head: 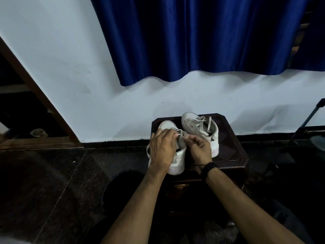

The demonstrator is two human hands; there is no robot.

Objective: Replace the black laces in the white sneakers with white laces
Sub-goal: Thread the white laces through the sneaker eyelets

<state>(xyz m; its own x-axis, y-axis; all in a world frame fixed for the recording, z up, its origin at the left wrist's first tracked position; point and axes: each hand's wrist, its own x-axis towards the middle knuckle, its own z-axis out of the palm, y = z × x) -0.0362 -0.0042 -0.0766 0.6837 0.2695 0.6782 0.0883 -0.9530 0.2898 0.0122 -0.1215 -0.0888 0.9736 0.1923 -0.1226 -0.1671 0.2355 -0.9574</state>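
Step in hand, judged from the scene: threading a white lace through the upper eyelets of the near-left white high-top sneaker [174,155]. Left hand [162,148] laid over the collar and tongue, fingers curled and pinching a short pale lace end [178,133] at the fingertips. Right hand [200,147] just right of the same shoe, fingers curled toward the left hand; whether anything is actually held there cannot be told. To do well: keep the shoe pinned against the dark wooden stool top [233,138] with the left palm; feed the stiff tip squarely into the eyelet, not at a slant; draw slack through evenly; keep the lace flat, free of twist; match the tail lengths on both sides before tying. Risk: shoe tipping off the near edge of the stool, since the heel sits close to it. Appearance of the task's things: both sneakers white to off-white, toes pointing far, heels near, standing side by side on the stool. Far-right white sneaker [200,129] already laced in pale lace [202,121], ends loose and untied over the tongue. A pale strip hanging at the left flank of the near shoe, probably the lace's other tail. No black lace clearly visible. Behind: pale wall, deep-blue satin curtain [193,37] above. Black band [209,167] on the right wrist.
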